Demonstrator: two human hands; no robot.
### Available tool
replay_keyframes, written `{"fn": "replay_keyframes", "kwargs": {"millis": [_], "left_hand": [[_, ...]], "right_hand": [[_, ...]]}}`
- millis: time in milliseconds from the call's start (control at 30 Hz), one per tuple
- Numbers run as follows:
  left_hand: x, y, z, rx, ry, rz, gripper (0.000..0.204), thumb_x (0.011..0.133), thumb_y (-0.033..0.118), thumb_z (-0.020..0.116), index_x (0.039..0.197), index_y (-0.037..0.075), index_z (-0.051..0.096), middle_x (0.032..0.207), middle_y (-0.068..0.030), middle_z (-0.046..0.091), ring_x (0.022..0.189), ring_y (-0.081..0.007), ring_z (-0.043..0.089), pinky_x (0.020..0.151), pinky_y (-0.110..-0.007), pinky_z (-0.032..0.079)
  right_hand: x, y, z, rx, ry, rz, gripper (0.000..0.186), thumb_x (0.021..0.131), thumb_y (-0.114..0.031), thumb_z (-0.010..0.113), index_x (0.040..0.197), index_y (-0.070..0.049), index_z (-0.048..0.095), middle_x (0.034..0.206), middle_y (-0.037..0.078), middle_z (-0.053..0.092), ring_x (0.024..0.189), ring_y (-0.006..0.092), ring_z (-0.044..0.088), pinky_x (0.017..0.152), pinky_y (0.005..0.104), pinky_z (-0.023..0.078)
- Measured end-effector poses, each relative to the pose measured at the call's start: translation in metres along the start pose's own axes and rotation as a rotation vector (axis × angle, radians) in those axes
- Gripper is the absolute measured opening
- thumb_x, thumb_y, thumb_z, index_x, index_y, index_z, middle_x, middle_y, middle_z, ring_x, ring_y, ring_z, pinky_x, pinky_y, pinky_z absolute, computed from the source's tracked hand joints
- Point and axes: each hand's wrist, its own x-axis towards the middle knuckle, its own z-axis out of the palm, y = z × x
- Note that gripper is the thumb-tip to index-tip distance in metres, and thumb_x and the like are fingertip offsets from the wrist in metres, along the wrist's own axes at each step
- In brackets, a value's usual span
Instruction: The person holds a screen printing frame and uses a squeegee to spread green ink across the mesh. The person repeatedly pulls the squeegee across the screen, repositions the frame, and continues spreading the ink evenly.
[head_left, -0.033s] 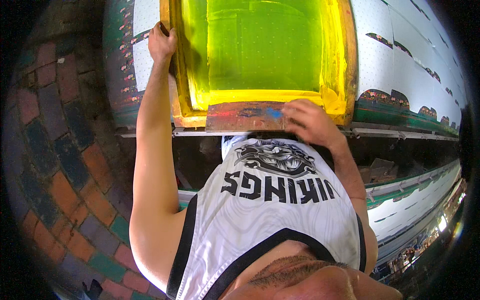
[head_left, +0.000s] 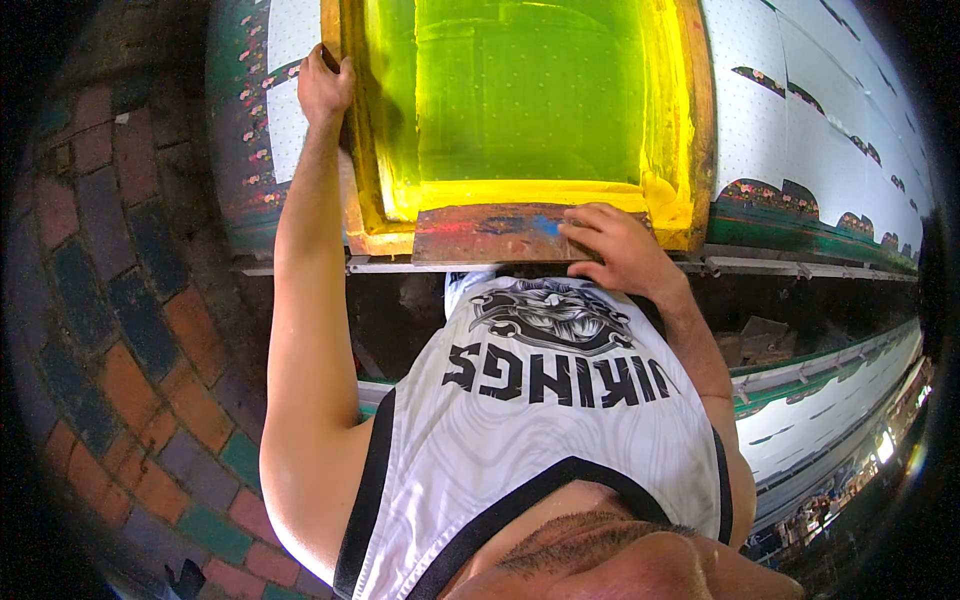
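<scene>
A wooden screen-printing frame [head_left: 700, 120] with yellow-green mesh [head_left: 530, 90] lies flat on a long print table. My left hand [head_left: 325, 85] grips the frame's left rail, arm stretched out. My right hand [head_left: 615, 250] lies curled over a stained wooden squeegee bar [head_left: 490, 232] that rests along the frame's near edge. Blue ink smears mark the bar beside my fingers. My white sleeveless shirt [head_left: 540, 420] with black trim fills the lower middle.
White dotted fabric [head_left: 810, 110] with a printed flower border covers the table on both sides of the frame. A metal rail [head_left: 800, 268] runs along the table's near edge. A second long table [head_left: 840, 400] stretches away at right. Coloured brick paving [head_left: 110, 330] lies at left.
</scene>
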Motion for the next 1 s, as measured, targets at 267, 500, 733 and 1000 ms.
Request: {"fn": "replay_keyframes", "kwargs": {"millis": [267, 500, 733, 1000], "left_hand": [[0.006, 0.006, -0.006, -0.031, -0.015, 0.011, 0.070, 0.091, 0.041, 0.075, 0.145, -0.001, 0.060, 0.126, -0.0241, 0.071, 0.117, -0.0416, 0.070, 0.102, -0.051, 0.056], [0.004, 0.004, 0.005, -0.083, -0.019, 0.009, 0.069, 0.095, 0.041, 0.072, 0.148, 0.000, 0.059, 0.127, -0.0257, 0.072, 0.120, -0.0420, 0.069, 0.102, -0.052, 0.056], [0.004, 0.006, 0.000, -0.063, -0.050, -0.003, 0.070, 0.096, 0.039, 0.070, 0.149, -0.005, 0.055, 0.126, -0.0285, 0.071, 0.118, -0.0443, 0.067, 0.104, -0.053, 0.054], [0.003, 0.000, -0.003, -0.070, -0.013, 0.021, 0.069, 0.096, 0.036, 0.071, 0.148, -0.006, 0.055, 0.125, -0.0293, 0.072, 0.117, -0.0455, 0.068, 0.104, -0.052, 0.054]], "right_hand": [[0.007, -0.022, 0.040, -0.384, 0.019, 0.087, 0.063, 0.078, -0.001, 0.074, 0.140, -0.003, 0.064, 0.133, 0.020, 0.068, 0.124, 0.0385, 0.066, 0.108, 0.0488, 0.056], [0.032, -0.032, 0.072, -0.483, 0.170, 0.289, 0.053, 0.076, 0.002, 0.075, 0.129, -0.001, 0.071, 0.127, 0.017, 0.072, 0.119, 0.0357, 0.070, 0.102, 0.0458, 0.058], [0.054, -0.019, 0.095, -0.606, 0.341, 0.304, 0.063, 0.068, 0.008, 0.076, 0.130, -0.005, 0.074, 0.130, 0.012, 0.073, 0.119, 0.0331, 0.071, 0.099, 0.0446, 0.060], [0.190, 0.067, 0.011, -0.658, 0.285, 0.435, 0.052, 0.083, 0.003, 0.077, 0.134, -0.008, 0.074, 0.123, 0.013, 0.078, 0.103, 0.0310, 0.079, 0.093, 0.0476, 0.066]]}}
